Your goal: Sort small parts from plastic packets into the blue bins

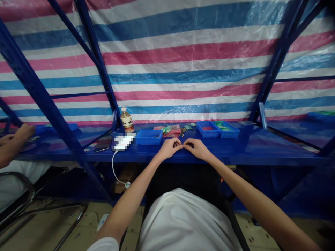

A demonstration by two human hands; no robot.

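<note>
My left hand (170, 147) and my right hand (196, 147) meet at the fingertips over the front part of the blue table (251, 150). Thumbs and fingers are pinched together on both sides; whatever sits between them is too small to make out. Just beyond my hands lies a pile of small metal pieces (183, 131) beside pink and green plastic packets (174, 129). A blue bin (149, 137) with some dark contents stands left of the pile. To its right are a blue bin with a red bottom (208, 129) and another holding green packets (225, 129).
A bottle (127, 121) stands at the back left, near a blurred-out device with a white cable (113, 164) and a dark phone (103, 146). Blue metal posts (99, 66) rise at both sides. Another person's hand (24, 133) is at the far left, by a chair (28, 188).
</note>
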